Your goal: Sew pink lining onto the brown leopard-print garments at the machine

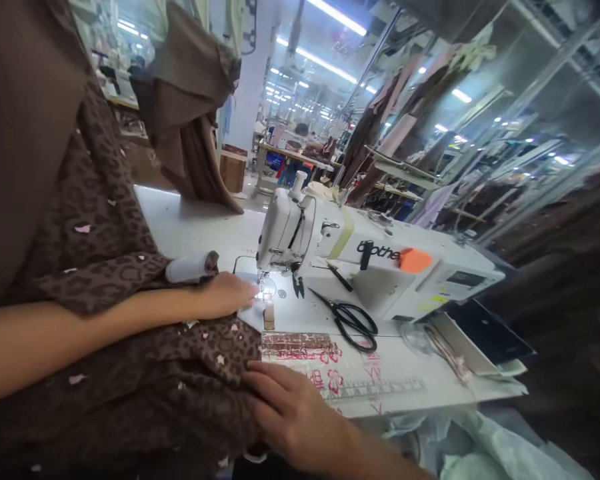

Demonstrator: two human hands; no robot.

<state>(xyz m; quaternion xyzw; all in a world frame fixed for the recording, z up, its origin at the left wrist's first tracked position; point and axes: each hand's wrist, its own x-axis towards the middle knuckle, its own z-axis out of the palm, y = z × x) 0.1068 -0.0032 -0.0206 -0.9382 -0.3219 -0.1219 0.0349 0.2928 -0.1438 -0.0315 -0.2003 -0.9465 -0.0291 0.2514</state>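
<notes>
Brown leopard-print fabric (pixel 180 373) with small pale patches covers the left side and front of the white sewing machine (pixel 325 233). My left hand (pixel 227 295) lies on the cloth beside the needle area, its fingers together and pressing a whitish piece near the presser foot. Nearer the front, my right hand (pixel 290 407) has its fingers curled on the right edge of the leopard-print fabric, gripping it. A rolled white piece (pixel 189 268) rests just behind my left wrist. Part of the cloth under both hands is hidden.
Black scissors (pixel 353 323) lie right of the needle. A ruler (pixel 380 389) and red markings are on the table (pixel 405 357). An open box (pixel 480 343) stands at the right end. Brown cloth (pixel 200 153) hangs at the back left. Crumpled plastic (pixel 495 447) is below the table edge.
</notes>
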